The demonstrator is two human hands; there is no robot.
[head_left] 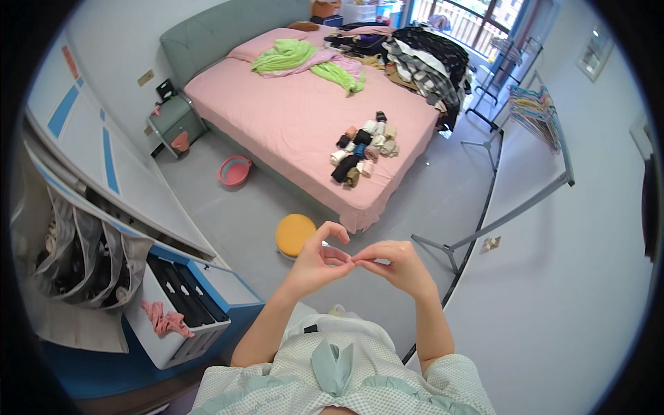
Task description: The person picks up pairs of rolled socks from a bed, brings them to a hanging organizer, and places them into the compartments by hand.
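In front of my body, above the floor, my two hands meet at the fingertips. My left hand (pixel 317 264) has its index finger arched up and apart from the others, which reach toward the right hand. With thumb and fingers drawn together, my right hand (pixel 400 265) pinches at the left fingertips; whatever may lie between them is too small to make out. Beyond the hands, near the bed's corner, lies a cluster of rolled socks (pixel 360 155) in black, white, beige, pink and blue. A yellow round stool (pixel 296 235) stands just behind my left hand.
The pink-sheeted bed (pixel 277 117) holds a green and pink garment (pixel 311 62) and a heap of clothes (pixel 429 62). A pink basin (pixel 234 171) is on the floor. At right stands a grey rack (pixel 512 207) with hangers (pixel 536 114); at left, a white box (pixel 187 346) bearing pink cloth (pixel 166 319).
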